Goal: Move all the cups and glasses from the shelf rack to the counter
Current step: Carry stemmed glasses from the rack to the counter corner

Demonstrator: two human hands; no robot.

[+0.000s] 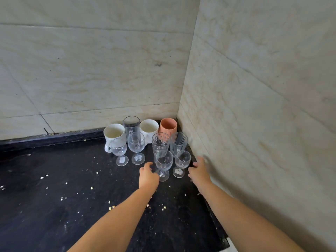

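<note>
Cream marbled tile walls point(91, 70) meeting in a corner, dark speckled counter point(54, 197), scattered crumbs point(111, 207)

Bare forearms, no sleeves, left grip point(148, 176), right grip point(199, 172)

Counter point(54, 179) is black, flecked with pale crumbs point(111, 207). Wall tiles point(91, 70) cream with tan marble veining. Two mugs point(114, 134) point(149, 128) white, tumbler point(168, 127) terracotta-orange. Stemmed glasses point(164, 161) clear; two carry white labels on the foot point(122, 160). One clear glass point(160, 142) embossed with lettering, another point(179, 141) ribbed with vertical lines.
</note>
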